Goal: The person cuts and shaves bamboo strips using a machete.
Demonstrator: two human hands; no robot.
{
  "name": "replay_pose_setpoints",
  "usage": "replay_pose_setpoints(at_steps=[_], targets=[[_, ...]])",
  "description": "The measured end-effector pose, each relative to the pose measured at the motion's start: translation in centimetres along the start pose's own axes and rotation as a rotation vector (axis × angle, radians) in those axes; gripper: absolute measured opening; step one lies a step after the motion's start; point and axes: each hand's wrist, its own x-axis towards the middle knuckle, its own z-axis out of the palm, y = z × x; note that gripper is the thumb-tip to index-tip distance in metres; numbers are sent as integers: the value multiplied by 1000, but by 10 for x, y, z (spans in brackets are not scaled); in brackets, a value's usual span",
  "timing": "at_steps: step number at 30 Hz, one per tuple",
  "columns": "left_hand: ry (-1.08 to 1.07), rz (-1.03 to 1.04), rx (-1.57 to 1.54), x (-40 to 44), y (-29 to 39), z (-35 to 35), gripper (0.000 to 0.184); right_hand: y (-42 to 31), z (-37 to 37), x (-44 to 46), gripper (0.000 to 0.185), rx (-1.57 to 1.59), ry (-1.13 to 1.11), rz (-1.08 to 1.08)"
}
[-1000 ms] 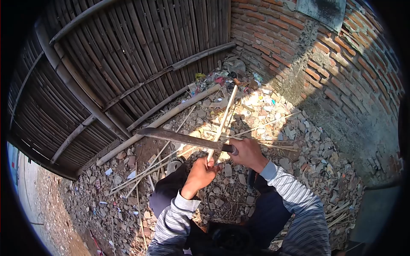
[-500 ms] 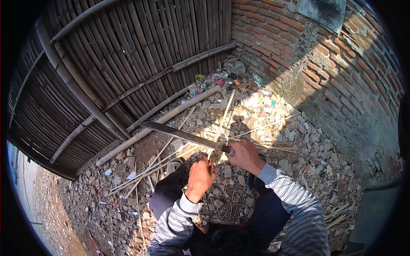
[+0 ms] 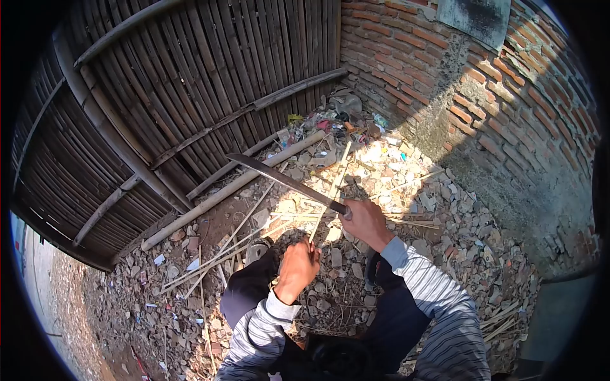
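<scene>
Knife [image 3: 286,182], clenched in the right hand [image 3: 366,223], slanted forward-left above rubble [image 3: 454,254], crossing the strip [image 3: 339,173] near its handle [image 3: 347,213]; the strip ran forward from the left hand [image 3: 297,265], which pinched its near end.

striped grey sleeves [image 3: 438,286], orange-red bricks [image 3: 406,39], dark blue trousers [image 3: 397,317]

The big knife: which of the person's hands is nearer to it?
The person's right. The right hand grips the knife at its handle end; the left hand is off the knife, closer to the person's body, holding the near end of a pale strip.
</scene>
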Motion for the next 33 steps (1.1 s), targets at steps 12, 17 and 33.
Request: replay_pose_setpoints(at_steps=[12,17,33], targets=[[42,71,-101,1,-5,12,24,-9,5,-19,23,-74,-130,-124],[39,18,-80,2,-7,11,24,13,3,-3,27,7,-22,70],[42,56,19,-5,-13,11,24,42,-9,13,30,-5,97,236]])
